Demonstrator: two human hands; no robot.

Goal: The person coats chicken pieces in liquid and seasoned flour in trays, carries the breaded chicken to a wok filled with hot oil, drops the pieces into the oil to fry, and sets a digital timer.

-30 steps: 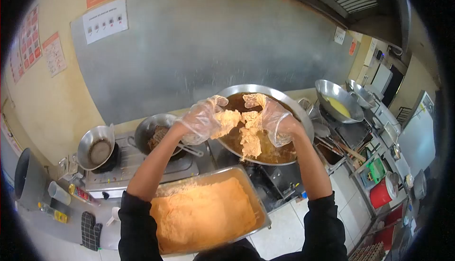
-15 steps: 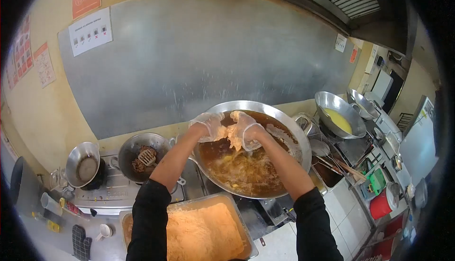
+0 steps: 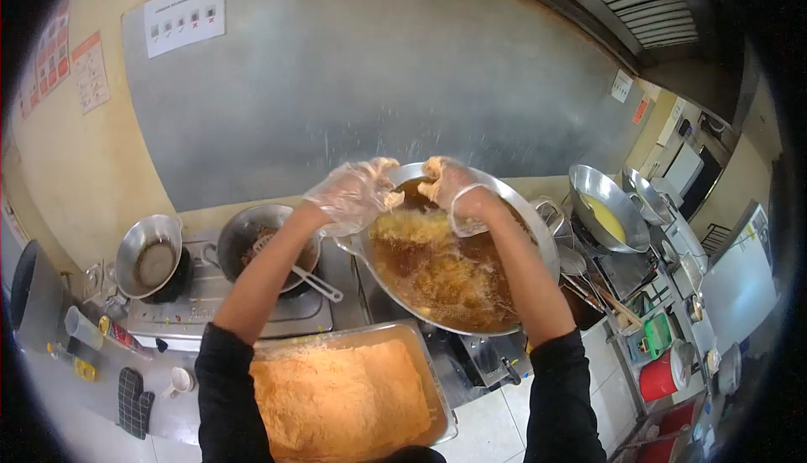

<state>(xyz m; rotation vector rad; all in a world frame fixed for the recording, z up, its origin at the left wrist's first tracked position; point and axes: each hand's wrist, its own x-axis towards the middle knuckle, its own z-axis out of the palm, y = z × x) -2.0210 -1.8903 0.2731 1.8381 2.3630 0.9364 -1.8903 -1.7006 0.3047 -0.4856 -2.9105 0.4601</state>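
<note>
Both my hands wear clear plastic gloves and hover over a large wok (image 3: 551, 254) of bubbling brown oil (image 3: 403, 274). My left hand (image 3: 357, 192) is over the far left rim, its fingers apart, curved and caked with orange-tan coating. Facing it, my right hand (image 3: 454, 187) is likewise open, with coated fingertips. I see no piece of food between them. Pale foam and golden bits (image 3: 412, 229) churn in the oil just below. Nearer to me, between my forearms, stands a metal tray (image 3: 430, 360) of orange breading flour (image 3: 353, 391).
On the stove (image 3: 193, 316) at left are a small wok (image 3: 151, 257) and a pan (image 3: 239, 232) holding a slotted spatula (image 3: 315, 282). Another wok (image 3: 609, 211) with yellow liquid stands at right, near strainers (image 3: 572, 261). A mitt (image 3: 133, 402) and scoop (image 3: 178, 381) lie lower left.
The coated food has left my hands, and the oil froths more beneath them. My hands have spread apart and risen toward the wok's far rim. The view has shifted slightly.
</note>
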